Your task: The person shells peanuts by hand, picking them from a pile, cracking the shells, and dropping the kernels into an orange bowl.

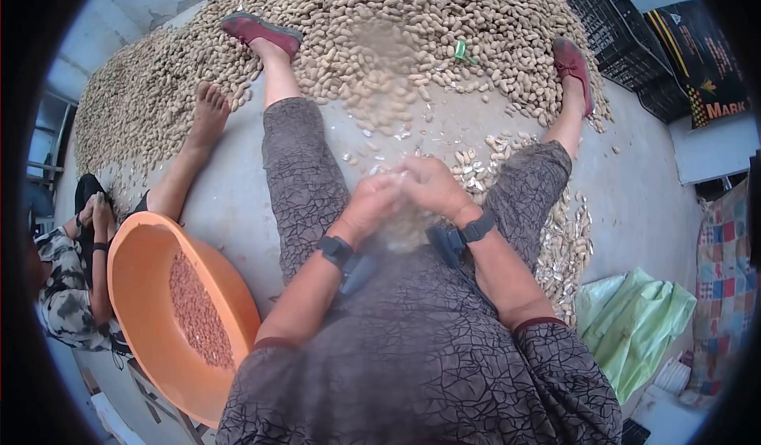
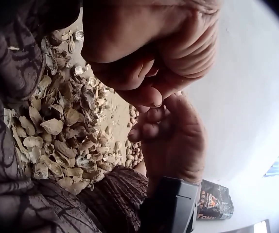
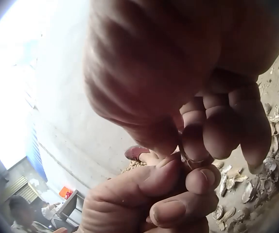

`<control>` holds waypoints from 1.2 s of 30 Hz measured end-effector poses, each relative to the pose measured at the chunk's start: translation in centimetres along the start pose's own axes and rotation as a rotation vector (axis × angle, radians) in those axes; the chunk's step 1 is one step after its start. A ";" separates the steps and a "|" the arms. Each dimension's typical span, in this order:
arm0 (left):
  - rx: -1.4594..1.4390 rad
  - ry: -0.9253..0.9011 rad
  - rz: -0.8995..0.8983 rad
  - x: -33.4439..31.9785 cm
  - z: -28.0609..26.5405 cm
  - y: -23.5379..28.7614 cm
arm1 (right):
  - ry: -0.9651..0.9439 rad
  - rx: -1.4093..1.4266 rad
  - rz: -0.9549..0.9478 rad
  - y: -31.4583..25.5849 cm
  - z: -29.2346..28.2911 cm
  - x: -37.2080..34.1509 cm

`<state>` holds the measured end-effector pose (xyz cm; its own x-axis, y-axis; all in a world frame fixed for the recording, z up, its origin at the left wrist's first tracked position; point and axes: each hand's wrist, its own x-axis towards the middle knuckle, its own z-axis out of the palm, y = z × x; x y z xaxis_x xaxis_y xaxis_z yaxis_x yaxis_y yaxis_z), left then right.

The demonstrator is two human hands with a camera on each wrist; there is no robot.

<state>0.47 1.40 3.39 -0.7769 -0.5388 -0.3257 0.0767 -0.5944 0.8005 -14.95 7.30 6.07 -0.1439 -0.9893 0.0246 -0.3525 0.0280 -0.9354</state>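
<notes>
Fingertip to fingertip, my left hand (image 1: 369, 205) and right hand (image 1: 434, 187) meet over the lap. The right wrist view has the right hand (image 3: 178, 63) above and the left hand (image 3: 149, 199) below, both pinching a small peanut (image 3: 184, 158) mostly hidden by fingers. Curled fingers of the left hand (image 2: 154, 43) touch those of the right hand (image 2: 176, 141) in the left wrist view. Empty shells (image 1: 567, 247) lie beside the right leg, also seen as broken shells (image 2: 57, 145) below the hands. A large heap of unshelled peanuts (image 1: 476, 17) spreads beyond the feet.
An orange tub (image 1: 131, 286) holding reddish kernels (image 1: 198, 310) stands at left, near another seated person (image 1: 71, 302). Black crates (image 1: 626, 45) and a printed black bag (image 1: 705, 64) are at upper right. A green sack (image 1: 634, 330) lies at lower right.
</notes>
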 end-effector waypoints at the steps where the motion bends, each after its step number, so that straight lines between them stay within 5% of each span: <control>1: 0.025 -0.004 -0.010 -0.1 0.5 0.2 | -0.002 0.001 -0.002 0.1 0.0 0.0; 15: -0.006 0.063 -0.099 -0.1 0.7 0.2 | 0.037 -0.383 -0.017 -1.0 0.6 -0.4; 27: -0.119 0.150 -0.076 -0.8 0.3 2.2 | 0.213 -0.142 0.034 -0.5 0.1 -0.2; 36: -0.351 0.080 0.146 -4.8 -3.4 7.0 | 0.159 -0.324 0.103 0.0 -1.0 -0.2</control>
<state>6.85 -2.19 8.91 -0.6915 -0.6699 -0.2702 0.4033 -0.6683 0.6251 -15.88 7.60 6.38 -0.3266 -0.9450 0.0147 -0.5991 0.1950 -0.7766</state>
